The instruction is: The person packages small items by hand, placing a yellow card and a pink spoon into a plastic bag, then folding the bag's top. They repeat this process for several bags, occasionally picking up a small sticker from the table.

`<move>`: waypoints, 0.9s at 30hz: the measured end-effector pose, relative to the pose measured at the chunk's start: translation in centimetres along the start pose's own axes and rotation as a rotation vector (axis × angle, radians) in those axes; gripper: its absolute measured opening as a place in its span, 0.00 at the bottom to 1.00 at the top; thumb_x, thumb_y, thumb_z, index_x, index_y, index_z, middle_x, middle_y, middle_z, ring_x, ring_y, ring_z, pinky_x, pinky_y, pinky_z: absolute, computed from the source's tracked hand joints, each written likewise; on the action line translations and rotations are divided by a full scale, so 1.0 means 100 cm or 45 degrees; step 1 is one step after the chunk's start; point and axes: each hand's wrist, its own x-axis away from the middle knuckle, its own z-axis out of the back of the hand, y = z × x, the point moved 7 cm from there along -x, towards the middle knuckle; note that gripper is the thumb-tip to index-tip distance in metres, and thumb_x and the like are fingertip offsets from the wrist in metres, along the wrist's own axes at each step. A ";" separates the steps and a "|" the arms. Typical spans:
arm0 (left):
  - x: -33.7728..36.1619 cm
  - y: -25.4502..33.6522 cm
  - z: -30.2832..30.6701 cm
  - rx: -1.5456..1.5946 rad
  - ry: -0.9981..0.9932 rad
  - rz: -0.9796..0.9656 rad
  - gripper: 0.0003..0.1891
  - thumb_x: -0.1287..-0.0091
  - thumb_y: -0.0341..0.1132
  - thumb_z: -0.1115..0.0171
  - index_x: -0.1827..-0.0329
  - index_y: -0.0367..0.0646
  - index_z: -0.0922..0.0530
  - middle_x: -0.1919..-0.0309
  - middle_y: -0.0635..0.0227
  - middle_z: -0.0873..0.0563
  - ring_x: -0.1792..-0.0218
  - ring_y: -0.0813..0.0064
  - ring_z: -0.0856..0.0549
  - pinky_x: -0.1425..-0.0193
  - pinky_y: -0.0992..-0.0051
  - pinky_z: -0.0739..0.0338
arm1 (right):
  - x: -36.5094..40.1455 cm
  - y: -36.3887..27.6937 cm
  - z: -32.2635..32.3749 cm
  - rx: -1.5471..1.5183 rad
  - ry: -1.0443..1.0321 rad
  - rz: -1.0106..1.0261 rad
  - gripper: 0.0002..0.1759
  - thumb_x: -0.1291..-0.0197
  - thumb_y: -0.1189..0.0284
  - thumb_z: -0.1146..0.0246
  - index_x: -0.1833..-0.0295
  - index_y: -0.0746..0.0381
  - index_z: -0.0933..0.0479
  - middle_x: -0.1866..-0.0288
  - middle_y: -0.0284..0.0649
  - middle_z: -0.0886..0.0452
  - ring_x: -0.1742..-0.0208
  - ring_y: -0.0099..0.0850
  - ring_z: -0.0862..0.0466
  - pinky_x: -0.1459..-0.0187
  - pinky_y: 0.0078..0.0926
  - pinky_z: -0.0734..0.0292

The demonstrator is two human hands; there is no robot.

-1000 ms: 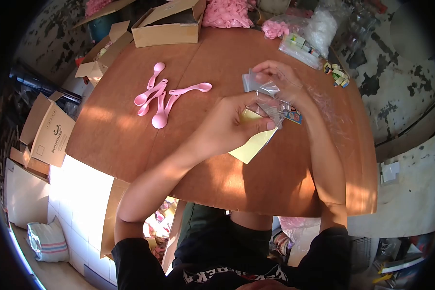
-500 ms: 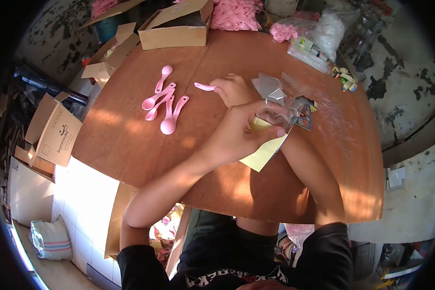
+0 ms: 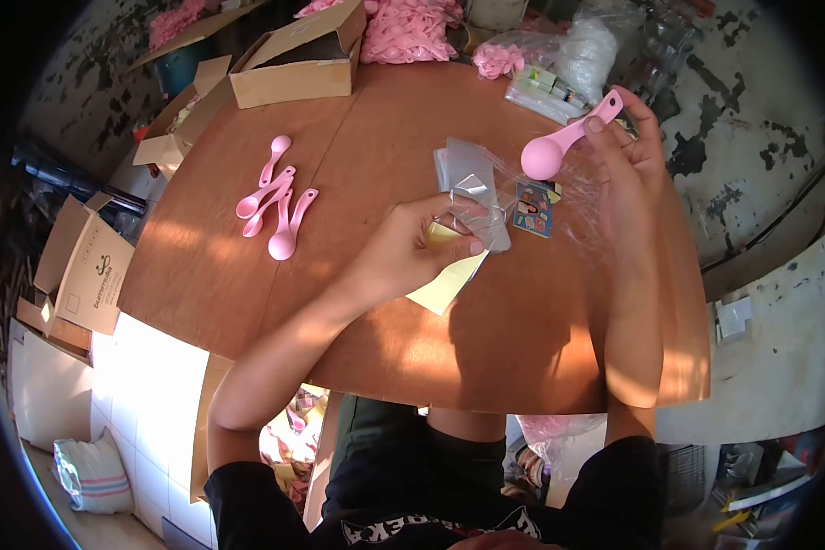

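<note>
My right hand [image 3: 631,165] is raised over the right side of the table, thumb and fingers pinching the handle of a pink plastic measuring spoon [image 3: 543,159]. The spoon's round bowl points left. Near the table's middle, my left hand [image 3: 399,246] grips a clear plastic bag [image 3: 497,231] together with a yellow paper [image 3: 446,286] that hangs below the fingers. Flat clear sleeves [image 3: 467,158] lie just beyond this hand. A printed blue card [image 3: 532,213] rests to its right. Several more pink spoons [image 3: 282,244] are spread in a loose group on the left of the table.
An open cardboard box [image 3: 293,84] stands at the back of the brown table [image 3: 367,137]. Beside it are piles of pink pieces [image 3: 411,37] and a bag of clear plastic [image 3: 598,46]. More cardboard boxes [image 3: 92,261] stand off the left edge.
My right hand has lifted a pink spoon from the left-middle of the table and swung it up to the right. My left hand keeps the bag and yellow paper; the view has shifted slightly.
</note>
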 end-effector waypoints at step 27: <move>0.002 -0.002 0.003 -0.053 -0.001 0.031 0.17 0.38 0.31 0.29 0.48 0.36 0.20 0.60 0.64 0.12 0.57 0.81 0.16 0.51 0.75 0.22 | 0.019 0.024 -0.041 0.021 -0.281 -0.158 0.22 0.37 0.79 0.35 0.40 0.64 0.34 0.60 0.40 0.16 0.60 0.24 0.16 0.57 0.23 0.18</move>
